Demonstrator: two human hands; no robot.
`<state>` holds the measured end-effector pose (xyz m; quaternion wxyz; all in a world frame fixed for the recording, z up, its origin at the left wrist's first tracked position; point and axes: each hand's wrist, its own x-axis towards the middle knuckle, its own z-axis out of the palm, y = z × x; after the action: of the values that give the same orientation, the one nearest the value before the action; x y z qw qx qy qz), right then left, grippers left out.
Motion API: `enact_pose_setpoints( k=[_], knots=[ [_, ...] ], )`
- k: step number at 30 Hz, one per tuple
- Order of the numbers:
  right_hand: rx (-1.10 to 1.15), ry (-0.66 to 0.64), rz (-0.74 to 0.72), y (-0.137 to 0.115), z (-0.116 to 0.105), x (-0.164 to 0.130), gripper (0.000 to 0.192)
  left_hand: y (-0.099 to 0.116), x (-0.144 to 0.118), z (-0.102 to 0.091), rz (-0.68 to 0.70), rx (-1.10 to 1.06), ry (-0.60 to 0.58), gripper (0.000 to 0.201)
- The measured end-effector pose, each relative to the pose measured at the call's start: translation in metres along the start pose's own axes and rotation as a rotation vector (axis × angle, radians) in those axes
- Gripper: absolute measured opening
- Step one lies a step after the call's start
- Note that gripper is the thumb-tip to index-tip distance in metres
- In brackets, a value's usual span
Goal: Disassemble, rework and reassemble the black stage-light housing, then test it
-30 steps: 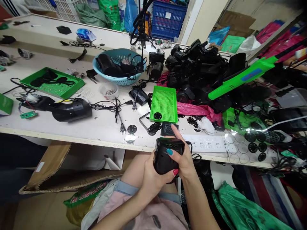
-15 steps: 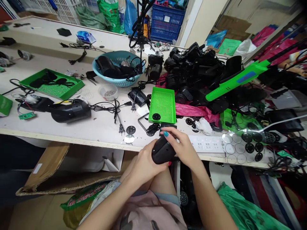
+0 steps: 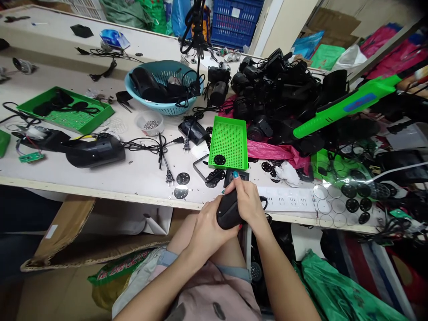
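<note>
Both hands were clamped on one black housing (image 3: 228, 210), held just off the near edge of the table (image 3: 133, 174), above the lap. Left hand (image 3: 207, 227) gripped it from the left and underneath, fingers wrapped round the body. Right hand (image 3: 246, 203) covered its right and top side, one finger stretched forward over the top, nail teal. The two hands touched each other around the housing. What face of the housing pointed up was hard to tell, mostly hidden by the hands. Just beyond the hands a small black square part (image 3: 236, 176) lay on the table, right beside a white power strip (image 3: 289, 199). A small green tray (image 3: 228, 143) sat behind that, a black disc (image 3: 220, 160) in it, more black discs scattered around it. Further left: loose plugs with cords (image 3: 165, 154), a black camera body (image 3: 93, 151), a bowl of screws (image 3: 151, 123), a bigger green tray (image 3: 65, 110). A teal basket (image 3: 163, 91) held black parts. A pile of black housings (image 3: 284, 98) lay at right with a green tool (image 3: 344, 107) across it.
</note>
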<state>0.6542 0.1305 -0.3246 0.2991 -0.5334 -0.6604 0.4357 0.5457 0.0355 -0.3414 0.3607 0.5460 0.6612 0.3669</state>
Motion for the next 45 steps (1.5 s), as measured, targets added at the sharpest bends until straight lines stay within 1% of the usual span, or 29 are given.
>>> enact_pose_setpoints(
  k=[4,7,9,11,12,14,16,17,18,20,21,22,23,25,27,29,31,32,35,38,41,43,45],
  knots=[
    [0.068,0.023,0.027,0.015,-0.004,0.004,0.073,0.003,-0.001,-0.008,-0.055,0.004,-0.076,0.075],
    [0.125,0.020,0.011,0.017,-0.010,0.001,0.076,0.003,-0.005,-0.018,-0.097,-0.059,-0.128,0.082],
    [0.144,-0.055,-0.018,0.010,-0.012,-0.003,0.074,0.005,-0.007,-0.024,-0.128,-0.129,-0.207,0.082],
    [0.077,-0.171,-0.060,-0.003,-0.011,-0.007,0.068,0.012,-0.007,-0.029,-0.193,-0.230,-0.289,0.081],
    [0.023,-0.219,-0.080,-0.010,-0.009,-0.008,0.065,0.016,-0.007,-0.030,-0.234,-0.289,-0.302,0.079],
    [-0.077,-0.276,-0.105,-0.022,-0.003,-0.006,0.061,0.024,-0.005,-0.029,-0.297,-0.413,-0.263,0.070],
    [-0.063,-0.269,-0.112,-0.031,0.001,-0.003,0.058,0.028,-0.005,-0.025,-0.319,-0.555,-0.211,0.057],
    [0.001,-0.221,-0.122,-0.033,0.001,-0.001,0.055,0.028,-0.005,-0.022,-0.336,-0.650,-0.186,0.052],
    [0.074,-0.141,-0.143,-0.034,-0.001,-0.001,0.050,0.026,-0.006,-0.019,-0.369,-0.765,-0.157,0.048],
    [0.195,0.070,-0.195,-0.035,-0.006,-0.007,0.037,0.017,-0.006,-0.014,-0.480,-1.020,-0.079,0.044],
    [0.216,0.155,-0.212,-0.034,-0.009,-0.014,0.032,0.012,-0.005,-0.013,-0.535,-1.141,-0.032,0.043],
    [0.191,0.196,-0.217,-0.032,-0.011,-0.022,0.028,0.007,-0.003,-0.012,-0.577,-1.245,0.010,0.043],
    [0.143,0.189,-0.205,-0.030,-0.013,-0.031,0.024,0.002,0.000,-0.013,-0.598,-1.328,0.036,0.043],
    [0.022,0.096,-0.168,-0.025,-0.012,-0.052,0.018,-0.003,0.006,-0.017,-0.580,-1.430,0.073,0.041],
    [-0.071,0.031,-0.155,-0.019,-0.006,-0.070,0.015,-0.004,0.011,-0.020,-0.546,-1.471,0.100,0.038],
    [-0.114,0.057,-0.158,-0.014,0.002,-0.084,0.011,-0.002,0.013,-0.019,-0.543,-1.484,0.123,0.037],
    [-0.146,0.109,-0.143,-0.010,0.007,-0.091,0.009,0.000,0.011,-0.016,-0.567,-1.501,0.148,0.038],
    [-0.167,0.111,-0.129,-0.008,0.009,-0.093,0.008,0.000,0.010,-0.014,-0.578,-1.512,0.168,0.039],
    [-0.216,0.051,-0.113,-0.003,0.012,-0.095,0.012,0.000,0.006,-0.010,-0.590,-1.535,0.213,0.039],
    [-0.235,0.011,-0.174,0.001,0.014,-0.095,0.019,-0.001,0.004,-0.011,-0.593,-1.545,0.233,0.036],
    [-0.205,-0.006,-0.217,0.008,0.015,-0.093,0.022,-0.004,0.000,-0.013,-0.601,-1.543,0.288,0.034],
    [-0.131,-0.031,-0.216,0.015,0.016,-0.088,0.022,-0.008,-0.003,-0.011,-0.560,-1.513,0.309,0.037],
    [-0.028,-0.034,-0.189,0.023,0.017,-0.081,0.024,-0.013,-0.007,-0.008,-0.479,-1.452,0.325,0.050]
  ],
)
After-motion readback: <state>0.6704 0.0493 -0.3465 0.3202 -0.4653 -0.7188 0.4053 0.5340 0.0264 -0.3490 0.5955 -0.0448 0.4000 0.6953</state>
